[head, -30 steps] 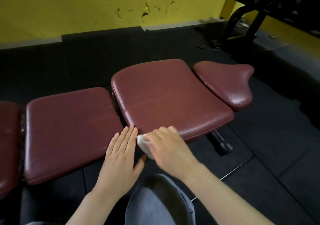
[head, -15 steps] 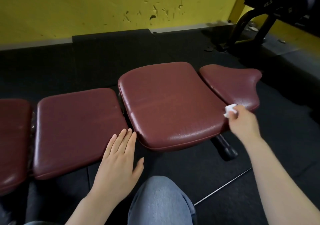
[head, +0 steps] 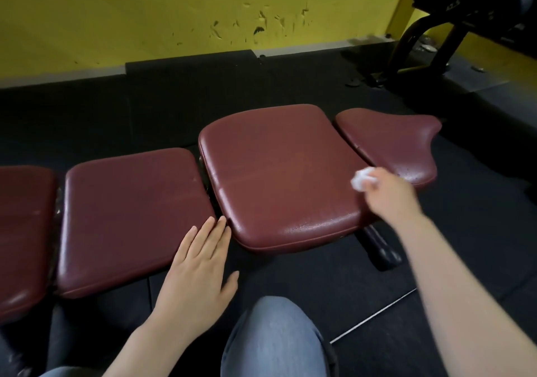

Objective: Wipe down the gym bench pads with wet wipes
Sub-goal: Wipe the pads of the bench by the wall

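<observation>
At the right edge of the large centre pad (head: pixel 279 173), the right hand (head: pixel 389 193) now pinches a balled white wet wipe (head: pixel 361 179) between curled fingers, just over the gap that separates this pad from the flared end pad (head: pixel 392 144). A second ago the same hand worked the wipe at the near left corner of the centre pad, close beside the left hand; half a second ago it had reached the near right corner. The pass has therefore crossed the near edge and turned up the right side. The near edge shows a wet sheen, so that strip is judged done; the middle and far edge appear dull and likely remain. The left hand (head: pixel 200 263) has held its place, fingers straight and together, resting flat on the near right corner of the left-hand pad (head: pixel 130 216). Open pad surface lies leftward and toward the far edge; a black frame foot (head: pixel 380 248) projects below the near right corner, clear of the wiping path.
</observation>
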